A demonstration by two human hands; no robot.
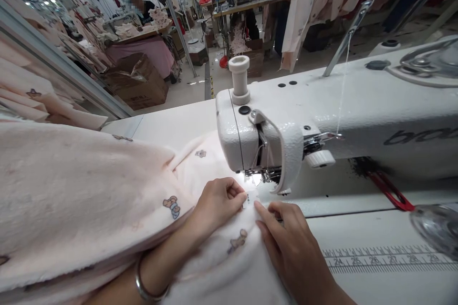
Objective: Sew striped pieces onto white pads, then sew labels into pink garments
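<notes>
Pale pink plush fabric with small bear prints lies over the left of the table and under the needle area of a white sewing machine. My left hand, a metal bangle on its wrist, pinches a small white label just in front of the presser foot. My right hand rests on the fabric to the right of the label, index finger extended to its edge, the other fingers bent. Something small and metallic shows partly under those fingers; I cannot make out what it is.
Red snips lie beneath the machine arm, near a clear round object at the right. A printed ruler runs along the table's front. Behind are cardboard boxes, hanging fabric and a seated person.
</notes>
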